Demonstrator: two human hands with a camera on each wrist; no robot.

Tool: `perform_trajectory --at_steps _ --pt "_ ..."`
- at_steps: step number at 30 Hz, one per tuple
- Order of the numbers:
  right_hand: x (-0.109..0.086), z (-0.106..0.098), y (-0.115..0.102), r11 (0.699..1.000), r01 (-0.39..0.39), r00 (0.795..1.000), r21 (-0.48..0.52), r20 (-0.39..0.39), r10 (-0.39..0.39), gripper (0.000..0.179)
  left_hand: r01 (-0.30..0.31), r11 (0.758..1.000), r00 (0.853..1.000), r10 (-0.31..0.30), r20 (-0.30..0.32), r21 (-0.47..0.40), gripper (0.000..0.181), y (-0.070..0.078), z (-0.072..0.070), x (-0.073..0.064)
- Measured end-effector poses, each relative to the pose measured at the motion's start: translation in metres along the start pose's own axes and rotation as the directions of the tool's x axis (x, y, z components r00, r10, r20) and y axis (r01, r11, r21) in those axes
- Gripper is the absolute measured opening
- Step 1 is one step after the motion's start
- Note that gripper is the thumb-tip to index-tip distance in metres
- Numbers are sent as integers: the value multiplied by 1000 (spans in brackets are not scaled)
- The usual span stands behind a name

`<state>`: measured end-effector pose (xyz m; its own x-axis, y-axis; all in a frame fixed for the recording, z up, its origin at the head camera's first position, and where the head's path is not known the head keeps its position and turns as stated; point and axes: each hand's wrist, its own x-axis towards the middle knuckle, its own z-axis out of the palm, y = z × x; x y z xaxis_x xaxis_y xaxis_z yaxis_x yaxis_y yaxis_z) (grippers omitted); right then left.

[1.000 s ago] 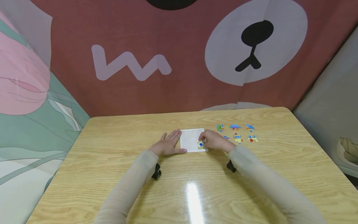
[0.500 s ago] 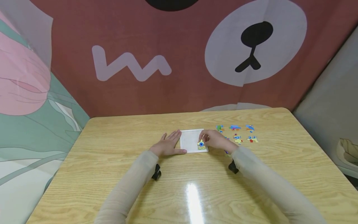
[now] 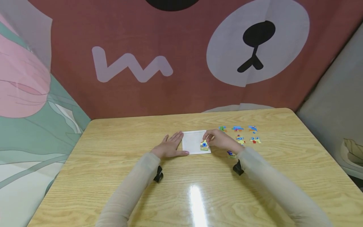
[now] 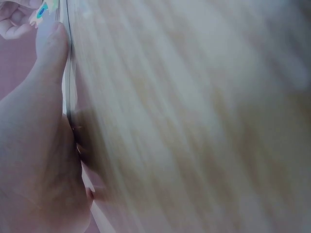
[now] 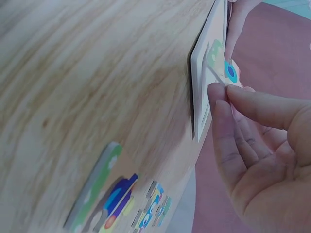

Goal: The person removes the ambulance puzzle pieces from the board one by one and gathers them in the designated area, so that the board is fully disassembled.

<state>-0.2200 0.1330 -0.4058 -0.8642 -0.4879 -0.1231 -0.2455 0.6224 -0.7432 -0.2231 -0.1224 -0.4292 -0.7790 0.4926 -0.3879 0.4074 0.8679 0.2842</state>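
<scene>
A white puzzle frame [image 3: 193, 143] lies on the table. My left hand [image 3: 169, 147] rests beside it with fingers spread, fingertips at its upper left corner and thumb along the lower left edge. Between thumb and index finger, my right hand [image 3: 217, 138] pinches a puzzle piece [image 3: 204, 145] over the frame's right part. The piece is yellow and green with a blue round spot, and in the right wrist view it stands tilted above the frame. The left wrist view shows the left thumb [image 4: 56, 46] on the frame's edge.
Several loose puzzle pieces [image 3: 237, 128] lie in rows on the table right of the frame. Another piece [image 3: 231, 154] with a green edge sits under the right wrist. Behind the wooden table [image 3: 127, 132] hangs a red curtain [image 3: 141, 97] with a bear print.
The right hand has shifted slightly right and up, still pinching the puzzle piece, which has turned a little. The left hand stays in place.
</scene>
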Motion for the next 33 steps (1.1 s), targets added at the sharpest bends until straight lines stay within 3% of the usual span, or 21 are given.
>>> perform_trajectory --at_steps 12,25,33 --pt "-5 -13 7 999 53 998 7 -43 -52 20 -6 1000 1000 6 -2 19 95 1 2 -1" --pt "-26 -35 18 997 -22 999 70 -35 24 24 -15 1000 1000 15 2 22 95 0 1 1" --pt "-39 -45 27 998 -55 996 7 -67 55 27 -11 1000 1000 11 -6 23 96 -1 1 0"
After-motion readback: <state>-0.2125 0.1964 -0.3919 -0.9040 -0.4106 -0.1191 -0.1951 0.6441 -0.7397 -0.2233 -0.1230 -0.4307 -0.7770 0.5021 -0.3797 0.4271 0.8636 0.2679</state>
